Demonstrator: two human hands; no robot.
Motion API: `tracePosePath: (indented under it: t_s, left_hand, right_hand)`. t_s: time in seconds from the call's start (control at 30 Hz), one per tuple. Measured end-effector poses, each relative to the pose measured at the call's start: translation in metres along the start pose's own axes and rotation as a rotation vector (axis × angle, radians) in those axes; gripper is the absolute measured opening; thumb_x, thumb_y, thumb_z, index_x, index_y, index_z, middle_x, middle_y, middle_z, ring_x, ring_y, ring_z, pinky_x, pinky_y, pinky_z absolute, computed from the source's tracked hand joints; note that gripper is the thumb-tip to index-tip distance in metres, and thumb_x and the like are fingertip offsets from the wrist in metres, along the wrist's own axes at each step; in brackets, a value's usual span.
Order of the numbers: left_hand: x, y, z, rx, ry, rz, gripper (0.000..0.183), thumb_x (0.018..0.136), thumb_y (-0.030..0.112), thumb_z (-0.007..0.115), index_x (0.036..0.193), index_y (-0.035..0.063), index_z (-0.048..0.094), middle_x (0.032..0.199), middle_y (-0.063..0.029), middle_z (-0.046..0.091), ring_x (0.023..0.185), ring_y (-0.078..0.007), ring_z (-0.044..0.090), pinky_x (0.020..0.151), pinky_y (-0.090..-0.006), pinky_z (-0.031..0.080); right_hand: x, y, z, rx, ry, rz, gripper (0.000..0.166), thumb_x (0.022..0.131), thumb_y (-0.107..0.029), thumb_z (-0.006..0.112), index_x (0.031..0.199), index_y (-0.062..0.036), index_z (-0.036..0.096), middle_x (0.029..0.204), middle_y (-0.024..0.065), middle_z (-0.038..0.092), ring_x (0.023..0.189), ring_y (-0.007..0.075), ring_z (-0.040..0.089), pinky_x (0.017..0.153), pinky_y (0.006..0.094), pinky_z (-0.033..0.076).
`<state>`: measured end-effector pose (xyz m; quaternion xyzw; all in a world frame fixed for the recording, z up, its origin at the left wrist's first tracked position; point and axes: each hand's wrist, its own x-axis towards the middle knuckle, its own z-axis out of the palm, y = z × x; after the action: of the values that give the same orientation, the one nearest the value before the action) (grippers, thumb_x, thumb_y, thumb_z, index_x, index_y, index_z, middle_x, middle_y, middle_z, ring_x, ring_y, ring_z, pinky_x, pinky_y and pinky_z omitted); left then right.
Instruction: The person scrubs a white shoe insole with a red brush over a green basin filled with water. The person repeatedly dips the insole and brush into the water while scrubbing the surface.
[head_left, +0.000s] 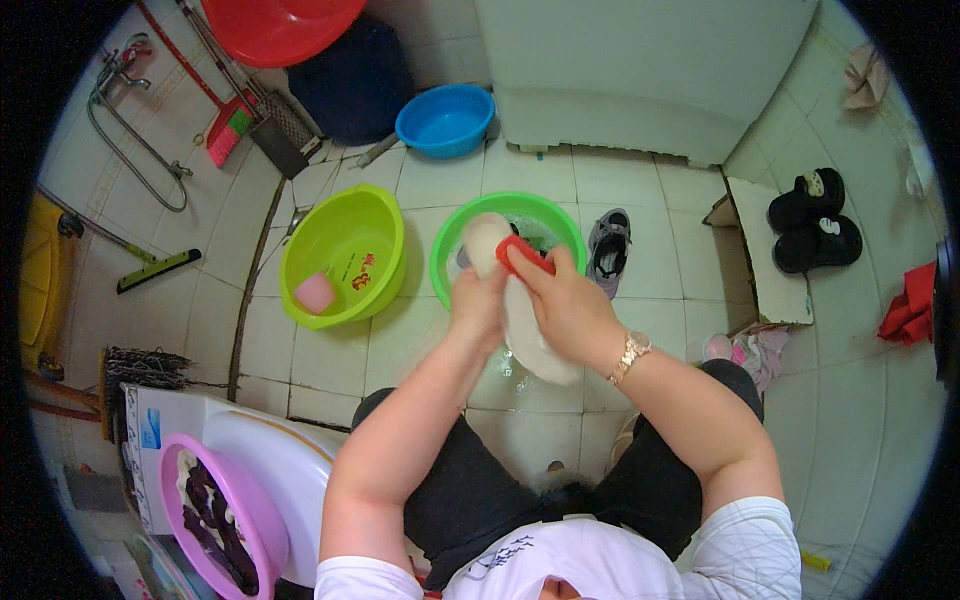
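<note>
My left hand (478, 300) grips a pale shoe insole (536, 341) by its narrow middle. In my right hand (574, 307) is a red scrubbing brush (525, 256), held against the upper part of the insole; its bristles are hidden. Both hands are over the near side of a green plastic basin (508, 199), which holds sudsy water and a dark item that is partly covered. A gray sneaker (609, 251) lies on the tiles just right of the basin.
Left of the green basin is a yellow-green tub (341, 217) with a pink cup (315, 292) inside. A blue basin (445, 120) stands behind. Black clogs (817, 244) rest on a low ledge at right. A pink basin (274, 517) of clothes is at lower left.
</note>
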<state>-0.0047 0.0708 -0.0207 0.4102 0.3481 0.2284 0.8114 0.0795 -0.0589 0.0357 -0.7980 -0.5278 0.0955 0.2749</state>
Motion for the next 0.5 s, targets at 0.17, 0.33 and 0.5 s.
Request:
tracePosePath:
  t_s: [0.17,0.33,0.5]
  left_hand:
    - [0.001,-0.01,0.006,0.1,-0.013,0.026,0.031,0.097,0.014,0.056,0.121,-0.0046,0.055,0.111,-0.0142,0.065,0.097,-0.0215,0.063,0.083,-0.0346,0.051]
    - [-0.017,-0.009,0.019,0.032,-0.062,-0.006,0.028,0.096,0.012,0.055,0.12,-0.0035,0.056,0.111,-0.0143,0.065,0.099,-0.0239,0.065,0.084,-0.0386,0.053]
    - [-0.004,0.017,0.016,-0.04,-0.071,-0.045,0.031,0.096,0.01,0.055,0.124,-0.0041,0.055,0.115,-0.0131,0.064,0.104,-0.0228,0.062,0.091,-0.0369,0.049]
  right_hand:
    - [0.009,0.003,-0.008,0.02,-0.007,0.066,0.047,0.092,-0.013,0.05,0.138,-0.0218,0.049,0.108,0.0199,0.05,0.079,0.0407,0.063,0.068,0.0491,0.053]
    - [0.011,0.007,-0.004,0.05,0.047,0.086,0.042,0.096,-0.015,0.045,0.138,-0.0207,0.048,0.108,0.021,0.05,0.081,0.0434,0.062,0.071,0.0495,0.053]
    - [0.004,0.005,-0.005,0.063,-0.059,0.09,0.043,0.096,-0.015,0.045,0.139,-0.0199,0.048,0.109,0.0228,0.051,0.083,0.0432,0.062,0.072,0.0489,0.053]
